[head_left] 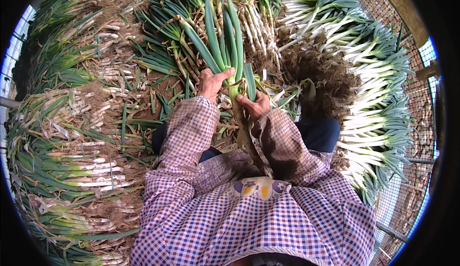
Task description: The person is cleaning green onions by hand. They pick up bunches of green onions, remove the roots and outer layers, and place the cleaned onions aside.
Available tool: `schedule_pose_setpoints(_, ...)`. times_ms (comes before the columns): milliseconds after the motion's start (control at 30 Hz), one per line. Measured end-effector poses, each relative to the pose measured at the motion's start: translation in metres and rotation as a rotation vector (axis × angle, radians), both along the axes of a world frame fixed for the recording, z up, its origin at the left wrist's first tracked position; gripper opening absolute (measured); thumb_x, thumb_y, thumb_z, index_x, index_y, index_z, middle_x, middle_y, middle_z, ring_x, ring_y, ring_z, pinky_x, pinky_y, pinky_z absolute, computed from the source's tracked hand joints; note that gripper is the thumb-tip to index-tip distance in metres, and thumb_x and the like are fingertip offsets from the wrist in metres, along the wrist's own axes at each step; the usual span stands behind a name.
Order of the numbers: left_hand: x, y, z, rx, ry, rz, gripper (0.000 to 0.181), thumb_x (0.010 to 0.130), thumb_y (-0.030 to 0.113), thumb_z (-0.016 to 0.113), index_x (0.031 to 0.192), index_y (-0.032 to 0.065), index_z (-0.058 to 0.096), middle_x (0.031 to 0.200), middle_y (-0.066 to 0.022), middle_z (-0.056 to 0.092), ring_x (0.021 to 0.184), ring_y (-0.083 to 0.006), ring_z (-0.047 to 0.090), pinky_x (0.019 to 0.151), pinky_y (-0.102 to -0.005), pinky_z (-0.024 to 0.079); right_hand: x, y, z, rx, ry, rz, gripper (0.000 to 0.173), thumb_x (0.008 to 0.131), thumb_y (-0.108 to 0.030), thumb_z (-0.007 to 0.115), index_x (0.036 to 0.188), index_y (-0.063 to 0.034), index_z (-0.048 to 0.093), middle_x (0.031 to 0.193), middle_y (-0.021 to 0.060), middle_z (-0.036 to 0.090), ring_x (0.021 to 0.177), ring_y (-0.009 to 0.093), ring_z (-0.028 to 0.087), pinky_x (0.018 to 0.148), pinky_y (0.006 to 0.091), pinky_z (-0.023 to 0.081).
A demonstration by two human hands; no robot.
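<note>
A large green onion (235,109) stands in front of me, its green leaves pointing away and its root end towards my lap. My left hand (212,82) grips it where the leaves fork, thumb across the front. Lower down on the right, my right hand (256,104) pinches at the stalk's outer layer, and a green leaf rises beside its fingers. A dry, brownish leaf strip curls over the stalk between the hands. The lower stalk is brown with soil, and loose outer skin hangs beside it. The fingers behind the stalk are partly hidden.
Bundles of unpeeled green onions (93,179) with brown roots lie along the left. More soiled onions (255,28) stand ahead. White, cleaned onions (373,111) form a curved row on the right, roots inward, beside wire mesh (418,122). Leaf scraps (163,102) litter the ground.
</note>
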State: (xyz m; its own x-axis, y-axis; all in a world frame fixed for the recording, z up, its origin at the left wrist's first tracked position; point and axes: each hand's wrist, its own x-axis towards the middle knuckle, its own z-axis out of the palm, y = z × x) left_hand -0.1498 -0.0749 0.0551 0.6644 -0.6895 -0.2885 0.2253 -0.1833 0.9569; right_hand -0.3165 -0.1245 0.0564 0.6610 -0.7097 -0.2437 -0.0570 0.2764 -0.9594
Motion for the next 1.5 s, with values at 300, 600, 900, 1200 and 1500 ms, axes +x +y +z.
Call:
schedule_pose_setpoints(300,-0.005,-0.002,-0.003,-0.179,0.131,-0.058,0.038,0.070,0.026,0.078,0.097,0.0023,0.065,0.090,-0.0048,0.066,0.086,-0.0151,0.058,0.089,-0.0337,0.040,-0.068,-0.003,-0.033,0.435,-0.244,-0.224,0.026,0.084,-0.023,0.066,0.101,-0.0068,0.054,0.090,0.0044,0.058,0.085,0.015,0.054,0.082,0.0322,0.044)
schedule_pose_setpoints(600,-0.005,0.002,0.007,-0.177,0.109,-0.036,0.034,0.075,0.026,0.075,0.097,0.0023,0.065,0.090,-0.0047,0.066,0.083,-0.0155,0.058,0.081,-0.0336,0.043,0.040,-0.028,0.022,0.241,0.094,-0.042,0.040,0.075,-0.013,0.075,0.106,0.0020,0.055,0.089,0.0130,0.065,0.069,0.017,0.063,0.060,0.0242,0.055)
schedule_pose_setpoints(900,-0.007,0.007,0.005,-0.153,0.160,-0.012,0.040,0.073,0.024,0.074,0.103,0.0003,0.061,0.098,-0.0108,0.065,0.094,-0.0215,0.057,0.095,-0.0351,0.036,-0.007,0.012,0.001,0.253,-0.142,-0.232,0.016,0.085,-0.015,0.064,0.091,-0.0008,0.058,0.079,0.0064,0.063,0.065,0.014,0.058,0.058,0.0269,0.048)
schedule_pose_setpoints(1200,-0.004,0.000,0.014,-0.148,0.236,-0.001,0.033,0.080,0.026,0.067,0.096,-0.0007,0.057,0.094,-0.0160,0.060,0.100,-0.0266,0.055,0.088,-0.0441,0.046,-0.009,0.001,0.038,0.264,-0.073,-0.192,0.035,0.088,-0.040,0.058,0.096,-0.0057,0.056,0.081,0.0026,0.056,0.068,0.011,0.050,0.059,0.0268,0.041)
schedule_pose_setpoints(1500,0.087,0.043,0.012,-0.428,0.442,0.460,0.021,0.089,0.026,0.057,0.092,0.0066,0.051,0.070,-0.0058,0.052,0.059,-0.0220,0.058,0.052,-0.0341,0.050,-0.099,0.014,0.048,0.480,0.096,0.392,0.051,0.086,-0.036,0.062,0.116,0.0037,0.051,0.097,0.0121,0.062,0.084,0.023,0.063,0.072,0.0329,0.051)
